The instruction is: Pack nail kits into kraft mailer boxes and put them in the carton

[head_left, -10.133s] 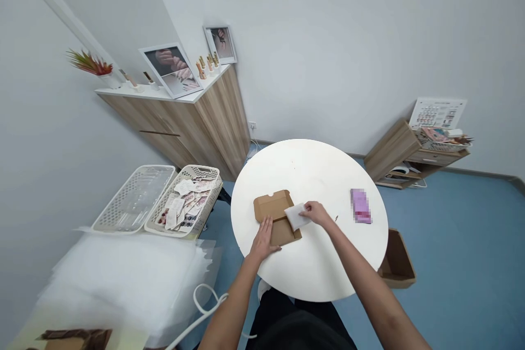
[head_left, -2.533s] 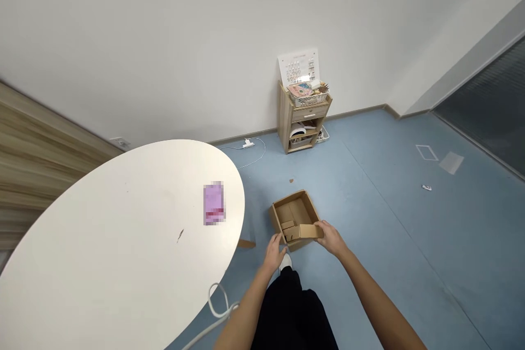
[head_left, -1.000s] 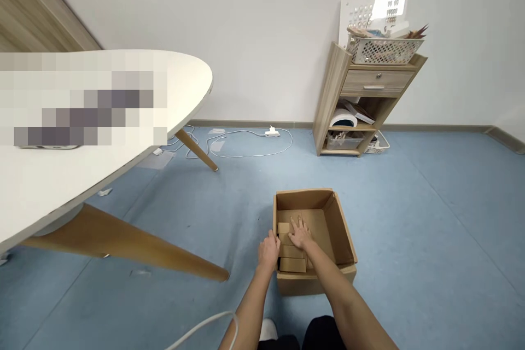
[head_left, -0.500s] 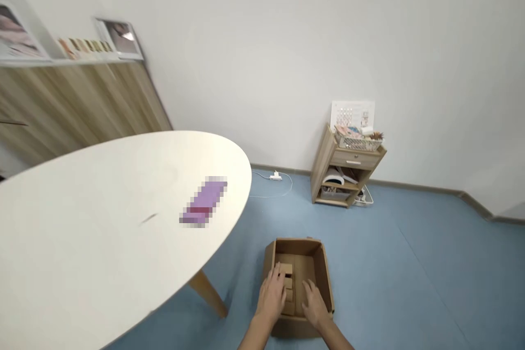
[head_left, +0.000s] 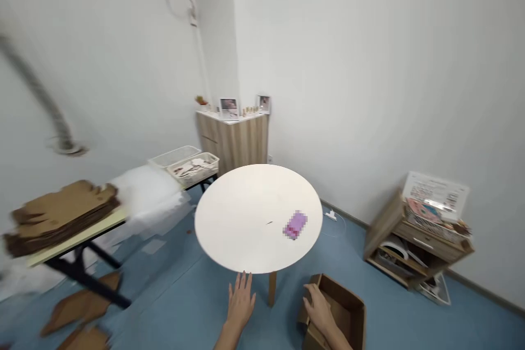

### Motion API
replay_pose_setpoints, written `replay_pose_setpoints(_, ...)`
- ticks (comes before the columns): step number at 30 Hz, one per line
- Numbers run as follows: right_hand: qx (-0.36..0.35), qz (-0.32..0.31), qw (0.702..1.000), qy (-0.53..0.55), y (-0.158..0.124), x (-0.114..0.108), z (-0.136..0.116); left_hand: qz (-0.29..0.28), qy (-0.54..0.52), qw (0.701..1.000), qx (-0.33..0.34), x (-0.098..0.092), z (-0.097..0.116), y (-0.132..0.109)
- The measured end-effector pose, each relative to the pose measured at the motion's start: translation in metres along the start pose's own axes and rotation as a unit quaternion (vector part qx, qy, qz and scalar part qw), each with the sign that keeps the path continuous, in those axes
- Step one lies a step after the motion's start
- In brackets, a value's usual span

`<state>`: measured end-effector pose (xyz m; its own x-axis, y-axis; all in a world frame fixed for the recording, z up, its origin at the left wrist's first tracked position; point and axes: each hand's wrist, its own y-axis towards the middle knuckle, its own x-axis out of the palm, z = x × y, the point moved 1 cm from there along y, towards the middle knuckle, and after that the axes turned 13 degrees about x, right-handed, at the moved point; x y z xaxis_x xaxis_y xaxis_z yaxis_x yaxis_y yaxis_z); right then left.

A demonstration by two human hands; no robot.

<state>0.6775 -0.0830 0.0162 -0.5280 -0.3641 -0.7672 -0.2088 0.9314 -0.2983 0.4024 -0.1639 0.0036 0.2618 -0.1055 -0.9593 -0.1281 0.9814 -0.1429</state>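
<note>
My left hand [head_left: 241, 302] is open over the floor, fingers spread, just in front of the round white table [head_left: 246, 210]. Nothing is in it. My right hand [head_left: 318, 309] is at the left side of an open brown cardboard box [head_left: 357, 311] on the floor. Its thumb and fingers are bent and apart, with no held object visible. Hand and forearm hide part of the box's inside. On the table, a pixelated purple rectangular item [head_left: 296, 224] lies beside a small dark mark [head_left: 269, 222].
To the left, a side table holds flat brown cardboard pieces [head_left: 61, 210], white sheets [head_left: 143, 186] and a white basket [head_left: 194, 169]. Cardboard scraps [head_left: 82, 301] lie on the floor. A wooden cabinet [head_left: 246, 142] stands behind; a small shelf unit [head_left: 414, 240] is at right.
The view has swung left and widened. My left hand has left the box and moved toward the table. My right hand has shifted from inside the box to its left side.
</note>
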Motion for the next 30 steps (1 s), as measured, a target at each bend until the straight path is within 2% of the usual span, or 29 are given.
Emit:
replay_pose_setpoints(2,-0.054,-0.032,0.998,0.013,0.004,0.016,-0.043,-0.073,-0.005,0.997,-0.030,-0.011,-0.029,-0.017)
replay_pose_setpoints(3,-0.080,-0.051,0.995,0.016,0.008,0.028,-0.065,-0.093,-0.009,0.995,-0.040,-0.017,-0.046,-0.025)
replay_pose_setpoints(5,-0.118,-0.083,0.989,0.014,0.020,0.056,-0.109,-0.097,-0.016,0.993,-0.059,-0.035,-0.084,-0.040)
replay_pose_setpoints(9,-0.165,-0.118,0.979,-0.008,0.055,0.114,-0.210,-0.038,-0.022,0.992,-0.115,-0.084,-0.185,-0.060)
replay_pose_setpoints(13,-0.214,-0.131,0.968,-0.012,0.096,0.159,-0.321,0.016,-0.031,0.984,-0.174,-0.136,-0.291,-0.068)
replay_pose_setpoints(17,-0.242,-0.126,0.962,-0.006,0.126,0.189,-0.412,0.059,-0.036,0.979,-0.191,-0.178,-0.367,-0.068)
replay_pose_setpoints(21,-0.246,-0.125,0.961,-0.030,0.149,0.210,-0.480,0.083,-0.043,0.975,-0.204,-0.205,-0.420,-0.061)
replay_pose_setpoints(24,-0.248,-0.119,0.960,-0.054,0.176,0.222,-0.527,0.090,-0.052,0.974,-0.203,-0.218,-0.454,-0.045)
replay_pose_setpoints(27,-0.245,-0.108,0.961,-0.065,0.216,0.231,-0.572,0.102,-0.058,0.974,-0.192,-0.229,-0.489,-0.016)
replay_pose_setpoints(30,-0.241,-0.090,0.964,-0.062,0.268,0.240,-0.619,0.117,-0.060,0.977,-0.167,-0.241,-0.529,0.024)
